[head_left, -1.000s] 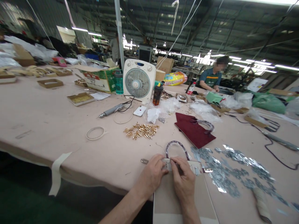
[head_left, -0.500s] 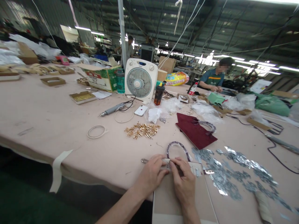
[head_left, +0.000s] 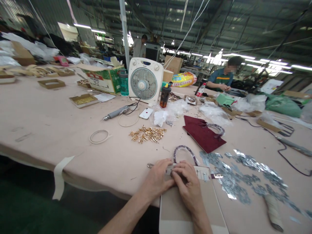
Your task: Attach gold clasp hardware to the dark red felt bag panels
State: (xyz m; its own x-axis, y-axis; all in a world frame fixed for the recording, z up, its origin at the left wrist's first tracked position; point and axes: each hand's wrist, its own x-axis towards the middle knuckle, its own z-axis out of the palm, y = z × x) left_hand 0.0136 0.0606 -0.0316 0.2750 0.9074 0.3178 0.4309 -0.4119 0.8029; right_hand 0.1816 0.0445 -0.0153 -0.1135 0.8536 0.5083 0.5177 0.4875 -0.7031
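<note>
A beige bag panel (head_left: 175,204) lies at the table's near edge, a dark patterned handle (head_left: 184,148) arching from its top. My left hand (head_left: 158,177) grips the panel's upper left edge, thumb pointing inward. Close beside it, my right hand (head_left: 188,183) rests on the panel with bent fingers pinched together near the same edge; whatever they hold is hidden. Small metal plates (head_left: 203,175) sit along the panel's top right. Metal-ended tabs stick out on both sides, the right one a dark strap (head_left: 216,175).
Flat silver plates (head_left: 240,175) lie scattered to the right, near a wrapped tool handle (head_left: 273,211). Beyond are gold fittings (head_left: 148,134), dark red bag pieces (head_left: 203,135), an electric screwdriver (head_left: 115,113), a phone (head_left: 146,113) and a fan (head_left: 145,81). A co-worker (head_left: 223,76) sits across the table.
My right hand has shifted slightly left and up, its fingers now more curled over the panel's edge. My left hand stays at about the same place. The view has moved a little.
</note>
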